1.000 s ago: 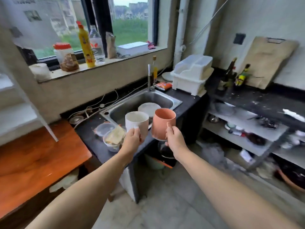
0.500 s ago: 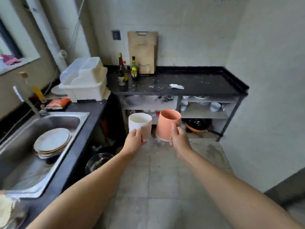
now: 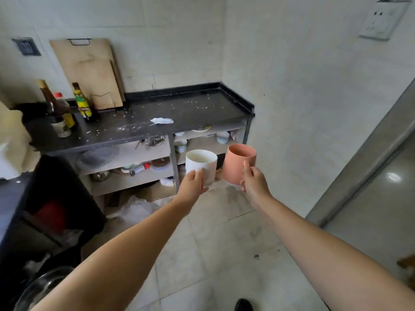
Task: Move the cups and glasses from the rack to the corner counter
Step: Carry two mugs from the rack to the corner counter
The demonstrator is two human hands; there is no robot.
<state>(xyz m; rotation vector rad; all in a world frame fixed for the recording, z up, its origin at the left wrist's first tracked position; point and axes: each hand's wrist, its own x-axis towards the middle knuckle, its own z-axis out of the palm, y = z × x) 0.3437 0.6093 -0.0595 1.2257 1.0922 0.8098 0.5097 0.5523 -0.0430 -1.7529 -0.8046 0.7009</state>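
Note:
My left hand (image 3: 193, 184) grips a white cup (image 3: 200, 164) by its side, held upright in the air. Just to its right, my right hand (image 3: 254, 181) holds a salmon-pink cup (image 3: 238, 166), also upright and slightly tilted. Both cups hang over the tiled floor, in front of and below the black corner counter (image 3: 190, 111), near its right end. The two cups are close together but apart. The rack is out of view.
Sauce bottles (image 3: 82, 103) and a small jar (image 3: 61, 129) stand at the counter's left end, with wooden cutting boards (image 3: 89, 70) leaning on the wall. A white scrap (image 3: 162, 120) and crumbs lie on the top. Shelves with bowls (image 3: 222, 136) sit underneath. A grey door frame (image 3: 368, 158) is right.
My view has swung right from the sink to the corner counter, which is now closer. Both hands still carry their cups, held out ahead toward the counter's right end.

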